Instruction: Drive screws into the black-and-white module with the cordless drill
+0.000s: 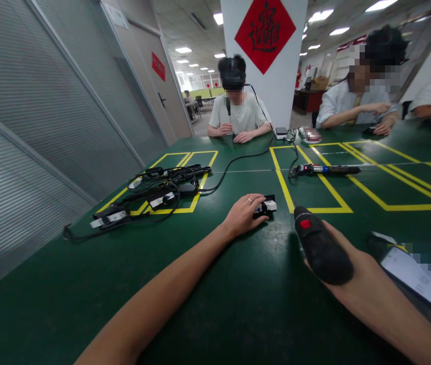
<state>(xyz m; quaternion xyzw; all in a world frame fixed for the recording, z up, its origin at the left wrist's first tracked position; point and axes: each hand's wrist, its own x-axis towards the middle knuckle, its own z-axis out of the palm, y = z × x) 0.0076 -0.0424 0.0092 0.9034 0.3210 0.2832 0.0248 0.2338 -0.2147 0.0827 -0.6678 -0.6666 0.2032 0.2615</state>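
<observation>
The small black block-like device with a white label (269, 204) lies on the dark green tabletop (200, 314) near the middle of the scene, the left hand (243, 214) curled over its left side, fingers gripping it. Just right and nearer, the right hand (346, 258) is wrapped around a black handheld power screwdriver with a red button (323, 246), its tip toward the far side. At left lies a heap of black cables and white-labelled devices (158, 190); at far right, a slim black tool with blue bands (325, 170).
</observation>
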